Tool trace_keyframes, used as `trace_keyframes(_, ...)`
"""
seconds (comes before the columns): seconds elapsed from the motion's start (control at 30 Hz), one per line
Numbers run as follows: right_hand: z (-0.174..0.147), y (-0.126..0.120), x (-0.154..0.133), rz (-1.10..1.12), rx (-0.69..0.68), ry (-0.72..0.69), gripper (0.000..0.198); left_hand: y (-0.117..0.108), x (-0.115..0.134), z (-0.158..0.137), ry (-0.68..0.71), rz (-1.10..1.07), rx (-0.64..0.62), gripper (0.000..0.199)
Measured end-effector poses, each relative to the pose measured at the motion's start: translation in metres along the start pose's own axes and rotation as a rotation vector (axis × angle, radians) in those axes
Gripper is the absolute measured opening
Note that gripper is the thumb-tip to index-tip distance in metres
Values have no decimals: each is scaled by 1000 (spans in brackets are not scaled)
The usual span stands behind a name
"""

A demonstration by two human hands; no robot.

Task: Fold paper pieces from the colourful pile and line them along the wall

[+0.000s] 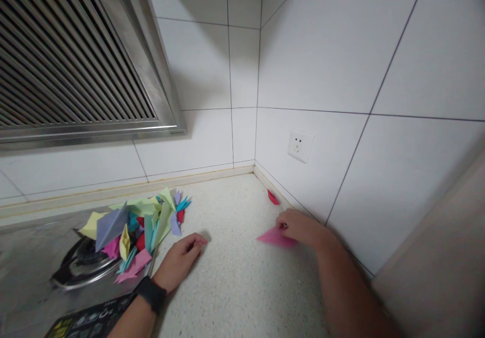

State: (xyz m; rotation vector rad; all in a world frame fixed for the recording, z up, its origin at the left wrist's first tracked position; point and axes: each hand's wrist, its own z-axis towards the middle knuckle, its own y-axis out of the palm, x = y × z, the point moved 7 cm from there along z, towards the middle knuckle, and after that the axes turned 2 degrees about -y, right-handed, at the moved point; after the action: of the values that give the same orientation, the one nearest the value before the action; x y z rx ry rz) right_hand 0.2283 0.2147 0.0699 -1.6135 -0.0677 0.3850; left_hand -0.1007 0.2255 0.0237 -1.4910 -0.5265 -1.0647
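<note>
My right hand [290,225] pinches a pink paper plane [278,237] at its upper edge, just over the counter by the right wall. The plane is slightly blurred and its pointed end faces left. Behind that hand, a small red paper boat [273,197] lies near the wall. My left hand [184,257], with a black band on its wrist, rests on the counter with curled fingers and no object visible in them. To its left, a heap of folded paper pieces [161,222] in several colours covers part of the stove, including a yellow paper boat [125,242].
The speckled counter [235,287] runs into a tiled corner. A gas stove [22,272] with a burner [81,257] is on the left, under a slatted metal range hood [76,55]. A wall socket [300,145] is on the right wall.
</note>
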Motion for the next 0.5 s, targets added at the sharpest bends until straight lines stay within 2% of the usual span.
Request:
trace_keyframes(0.2,13,1,-3,-118,49,-20,25,-2,2,1,3,40,17,33)
trace_keyframes(0.5,22,6,1,-130,54,-8,20,-3,0,2,9,44,55,32)
